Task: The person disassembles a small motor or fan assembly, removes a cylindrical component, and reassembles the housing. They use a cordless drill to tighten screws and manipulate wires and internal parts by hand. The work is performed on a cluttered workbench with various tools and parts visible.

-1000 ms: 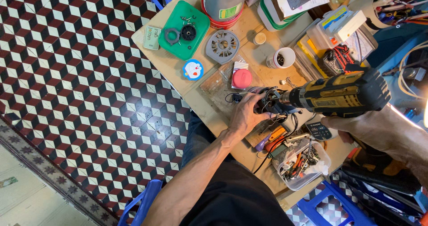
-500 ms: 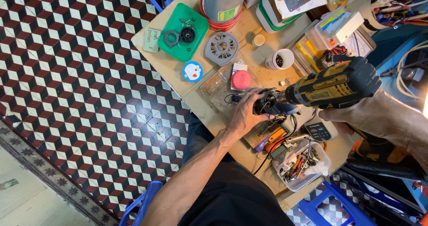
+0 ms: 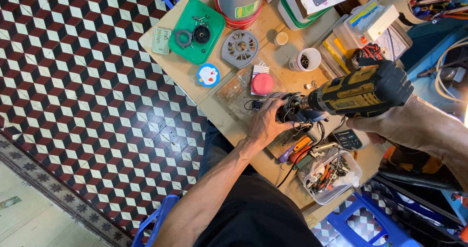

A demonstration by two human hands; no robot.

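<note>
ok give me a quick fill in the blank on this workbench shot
1. The right hand holds a yellow and black ____.
2. The left hand steadies a small dark part at the tool's ____.
3. The round pink lid lies on the ____.
4. The green tray holds a black ____.

Missing: drill; tip; table; gear

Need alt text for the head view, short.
Seen from above, a person's right hand holds a yellow-and-black cordless drill against a small wired part that the left hand steadies on a cluttered wooden table. Nearby lie a green tray of parts and a grey round cover.
</note>
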